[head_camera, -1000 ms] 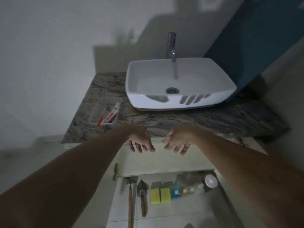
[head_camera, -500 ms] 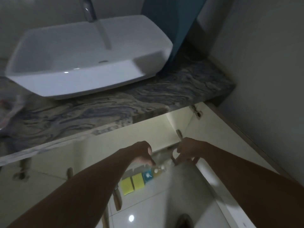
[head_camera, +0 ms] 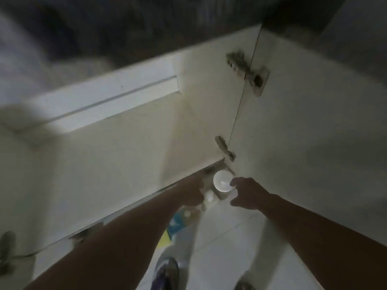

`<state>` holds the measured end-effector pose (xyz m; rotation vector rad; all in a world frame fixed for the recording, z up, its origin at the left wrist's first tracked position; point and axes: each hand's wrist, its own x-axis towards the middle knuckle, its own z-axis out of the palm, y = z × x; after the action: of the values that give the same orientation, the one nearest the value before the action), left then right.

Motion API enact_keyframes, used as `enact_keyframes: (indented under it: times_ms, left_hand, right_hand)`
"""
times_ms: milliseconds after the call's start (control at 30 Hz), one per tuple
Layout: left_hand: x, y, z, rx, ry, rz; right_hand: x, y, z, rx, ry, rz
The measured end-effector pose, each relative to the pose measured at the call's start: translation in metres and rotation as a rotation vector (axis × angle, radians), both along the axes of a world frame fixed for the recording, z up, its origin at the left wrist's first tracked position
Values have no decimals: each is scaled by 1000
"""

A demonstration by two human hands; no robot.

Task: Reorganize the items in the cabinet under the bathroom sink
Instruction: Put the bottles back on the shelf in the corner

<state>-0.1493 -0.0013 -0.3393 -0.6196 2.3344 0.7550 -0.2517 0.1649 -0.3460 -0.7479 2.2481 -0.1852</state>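
The view is dim and blurred and looks down into the open cabinet (head_camera: 129,155) under the counter. A round white lid (head_camera: 222,181) stands at the cabinet's back right corner. My right hand (head_camera: 248,194) is just to its right, fingers apart, with the thumb tip at the lid's edge. My left hand (head_camera: 193,195) reaches in beside a white-capped clear bottle (head_camera: 209,196); its fingers are hidden, so its grip is unclear. A blue item (head_camera: 178,223) and a yellow sponge (head_camera: 164,239) show under my left forearm.
The right cabinet door (head_camera: 303,143) stands open, with two hinges (head_camera: 247,72) along its inner edge. The dark counter edge (head_camera: 146,28) hangs overhead. My shoes (head_camera: 167,273) are on the pale tiled floor below.
The camera has dropped from above the sink to below the counter. Both hands have moved down and into the cabinet, toward the items at its back right.
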Motion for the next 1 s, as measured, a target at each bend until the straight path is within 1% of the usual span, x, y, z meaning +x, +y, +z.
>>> enact_keyframes:
  times_ms: [100,233,333,433,567,700,767,900,933,1000]
  left_hand:
    - [-28,-1,-67,12,105,22]
    - [-58,-14,-147,3,192,-57]
    - [-75,-24,-189,9,255,-119]
    - [-87,-30,-211,34,339,-143]
    - [-93,-30,-213,69,408,-164]
    - [-86,-32,-213,48,447,-224]
    - [-81,-35,-209,55,490,-238]
    - [-70,-42,-193,134,678,-169]
    - [-67,-44,-188,157,700,-169]
    - [-61,-47,-178,205,681,-213]
  right_hand:
    - [-9,-7,-81,-56,91,-42]
    - [-29,-14,-163,-149,174,-145]
    - [-41,-19,-194,-216,221,-123]
    - [-47,-21,-211,-332,225,-143]
    - [-46,-25,-228,-487,226,-192]
    - [-29,-25,-233,-548,348,-219]
    - [-26,-22,-230,-624,355,-210]
    - [-19,-17,-189,-695,410,-193]
    - [-15,-18,-174,-701,434,-168]
    - [-9,-21,-143,-712,465,-116]
